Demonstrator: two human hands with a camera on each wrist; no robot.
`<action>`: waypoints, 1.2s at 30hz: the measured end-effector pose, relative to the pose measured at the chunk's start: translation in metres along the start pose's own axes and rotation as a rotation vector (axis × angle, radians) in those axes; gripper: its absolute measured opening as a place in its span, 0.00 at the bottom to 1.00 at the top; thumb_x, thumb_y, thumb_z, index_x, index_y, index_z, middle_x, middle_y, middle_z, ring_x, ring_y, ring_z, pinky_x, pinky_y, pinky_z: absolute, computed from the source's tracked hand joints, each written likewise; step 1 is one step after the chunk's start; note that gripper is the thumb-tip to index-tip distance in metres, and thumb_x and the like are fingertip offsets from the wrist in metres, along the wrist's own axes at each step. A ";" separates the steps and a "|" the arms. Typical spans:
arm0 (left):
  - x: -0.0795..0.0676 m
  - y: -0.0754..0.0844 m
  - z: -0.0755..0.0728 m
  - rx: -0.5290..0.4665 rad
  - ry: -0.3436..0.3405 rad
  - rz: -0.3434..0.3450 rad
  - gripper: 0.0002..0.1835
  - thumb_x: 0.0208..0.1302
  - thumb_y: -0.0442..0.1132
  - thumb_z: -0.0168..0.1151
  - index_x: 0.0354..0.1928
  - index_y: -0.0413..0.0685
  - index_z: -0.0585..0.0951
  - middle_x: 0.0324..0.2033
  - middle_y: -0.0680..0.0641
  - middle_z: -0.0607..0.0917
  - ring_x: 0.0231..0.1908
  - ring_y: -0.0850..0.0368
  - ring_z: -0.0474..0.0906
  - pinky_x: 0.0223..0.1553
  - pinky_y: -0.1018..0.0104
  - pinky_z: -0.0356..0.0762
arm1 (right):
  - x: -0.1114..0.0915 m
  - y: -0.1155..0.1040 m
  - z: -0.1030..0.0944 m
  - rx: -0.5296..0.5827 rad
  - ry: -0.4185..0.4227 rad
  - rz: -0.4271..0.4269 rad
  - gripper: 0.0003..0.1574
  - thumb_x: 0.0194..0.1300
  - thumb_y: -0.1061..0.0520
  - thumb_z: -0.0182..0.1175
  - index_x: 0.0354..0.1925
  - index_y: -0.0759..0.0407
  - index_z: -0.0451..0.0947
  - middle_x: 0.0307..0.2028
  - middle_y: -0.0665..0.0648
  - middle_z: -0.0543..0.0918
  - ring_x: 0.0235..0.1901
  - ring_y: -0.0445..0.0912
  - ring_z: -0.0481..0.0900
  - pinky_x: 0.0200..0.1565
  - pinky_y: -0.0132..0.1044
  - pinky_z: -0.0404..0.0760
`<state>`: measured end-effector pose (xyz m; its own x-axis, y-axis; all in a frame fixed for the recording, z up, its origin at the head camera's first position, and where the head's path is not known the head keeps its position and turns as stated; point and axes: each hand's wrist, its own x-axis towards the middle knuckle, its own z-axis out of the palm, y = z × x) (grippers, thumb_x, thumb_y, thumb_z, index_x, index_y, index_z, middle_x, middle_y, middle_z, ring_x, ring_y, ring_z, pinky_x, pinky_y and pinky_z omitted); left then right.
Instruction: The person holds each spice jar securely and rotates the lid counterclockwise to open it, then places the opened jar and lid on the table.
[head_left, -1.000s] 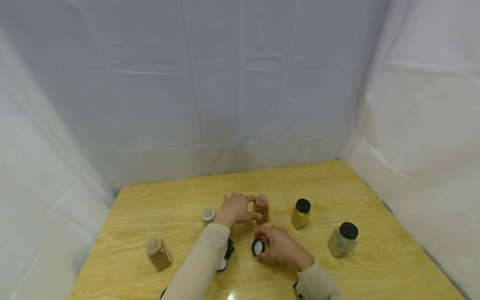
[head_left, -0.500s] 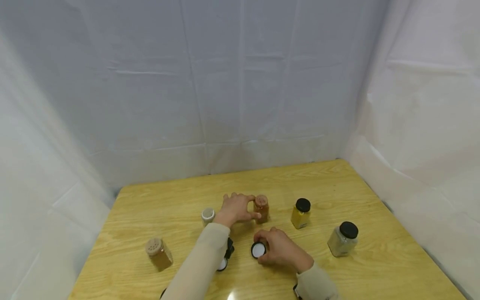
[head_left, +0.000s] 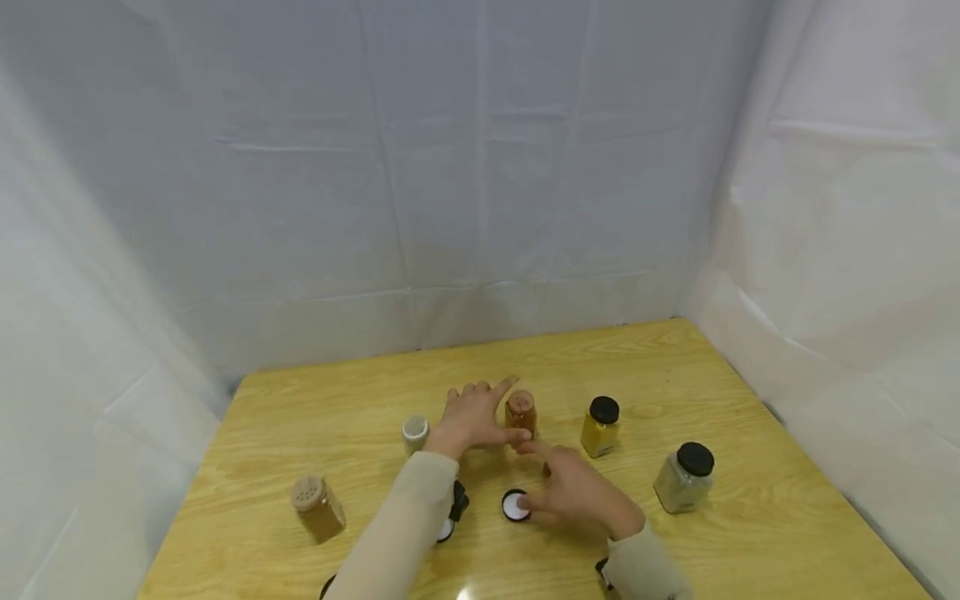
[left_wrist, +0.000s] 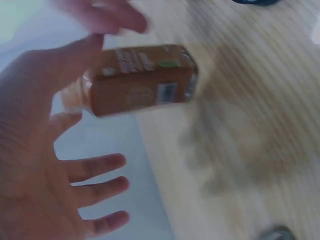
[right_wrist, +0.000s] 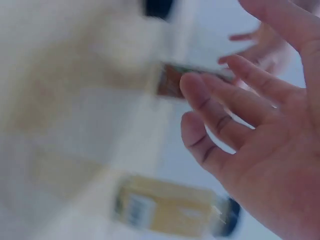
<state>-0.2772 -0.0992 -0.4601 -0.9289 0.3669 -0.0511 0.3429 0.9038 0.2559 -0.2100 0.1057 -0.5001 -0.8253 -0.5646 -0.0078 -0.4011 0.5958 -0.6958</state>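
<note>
A reddish-brown spice jar (head_left: 521,417) with a perforated shaker top stands upright near the table's middle. My left hand (head_left: 474,419) is at its left side, index finger lifted off and thumb in front of it; whether the thumb touches the jar I cannot tell. In the left wrist view the jar (left_wrist: 142,80) shows its label and barcode, with the other fingers spread. A black lid (head_left: 512,508) lies with its white inside up on the table. My right hand (head_left: 581,492) is just right of that lid, fingers loosely extended toward the jar, holding nothing.
Right of the hands stand a yellow spice jar (head_left: 601,432) and a pale spice jar (head_left: 682,483), both black-lidded. To the left are a white-topped shaker jar (head_left: 415,432) and a brown shaker jar (head_left: 319,510). Another lid (head_left: 446,531) is partly hidden by my left sleeve.
My right hand has let go of the black lid, now flat on the table, and has moved slightly toward the jar. My left index finger has lifted away from the jar's top.
</note>
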 end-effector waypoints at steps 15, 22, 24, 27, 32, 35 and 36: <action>0.016 0.066 -0.002 0.233 0.223 0.311 0.32 0.72 0.66 0.59 0.72 0.60 0.78 0.59 0.51 0.85 0.68 0.50 0.75 0.75 0.44 0.65 | -0.023 -0.002 -0.094 -0.355 0.659 -0.024 0.17 0.74 0.57 0.66 0.53 0.67 0.84 0.53 0.70 0.83 0.47 0.62 0.82 0.46 0.56 0.84; 0.029 0.090 0.014 0.409 0.179 0.264 0.41 0.68 0.78 0.54 0.71 0.60 0.79 0.61 0.52 0.85 0.69 0.52 0.75 0.75 0.46 0.65 | -0.022 0.008 -0.096 -0.433 0.614 0.099 0.21 0.75 0.53 0.65 0.54 0.70 0.83 0.51 0.71 0.83 0.47 0.65 0.82 0.46 0.60 0.83; 0.031 0.093 0.018 0.420 0.164 0.246 0.42 0.67 0.80 0.52 0.70 0.61 0.80 0.62 0.52 0.85 0.70 0.51 0.74 0.75 0.45 0.64 | -0.021 0.010 -0.093 -0.427 0.592 0.124 0.22 0.75 0.52 0.65 0.54 0.71 0.83 0.49 0.70 0.83 0.43 0.62 0.82 0.42 0.57 0.84; 0.032 0.093 0.025 0.435 0.147 0.228 0.42 0.66 0.81 0.50 0.67 0.63 0.82 0.61 0.52 0.85 0.69 0.50 0.74 0.74 0.43 0.65 | -0.021 0.012 -0.090 -0.422 0.555 0.163 0.24 0.75 0.51 0.65 0.55 0.71 0.83 0.48 0.69 0.83 0.38 0.59 0.81 0.39 0.55 0.84; 0.030 0.089 0.032 0.450 0.141 0.196 0.40 0.64 0.82 0.50 0.62 0.66 0.85 0.56 0.55 0.88 0.63 0.52 0.77 0.69 0.44 0.70 | -0.018 0.012 -0.083 -0.410 0.505 0.183 0.25 0.75 0.49 0.65 0.55 0.70 0.83 0.46 0.69 0.83 0.36 0.57 0.82 0.39 0.53 0.84; 0.029 0.087 0.034 0.452 0.147 0.190 0.37 0.64 0.81 0.52 0.61 0.67 0.86 0.54 0.55 0.88 0.62 0.51 0.77 0.68 0.43 0.70 | -0.017 0.013 -0.079 -0.398 0.486 0.186 0.26 0.75 0.49 0.65 0.56 0.70 0.83 0.47 0.69 0.83 0.37 0.58 0.82 0.39 0.53 0.84; 0.028 0.086 0.035 0.454 0.149 0.191 0.37 0.64 0.81 0.52 0.60 0.67 0.86 0.54 0.55 0.88 0.61 0.51 0.77 0.68 0.42 0.69 | -0.016 0.014 -0.078 -0.396 0.483 0.188 0.26 0.75 0.49 0.65 0.56 0.70 0.83 0.47 0.69 0.83 0.37 0.58 0.82 0.39 0.53 0.84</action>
<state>-0.2690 -0.0035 -0.4730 -0.8420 0.5296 0.1025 0.5042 0.8402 -0.1995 -0.2328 0.1675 -0.4537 -0.9443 -0.1649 0.2847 -0.2725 0.8768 -0.3962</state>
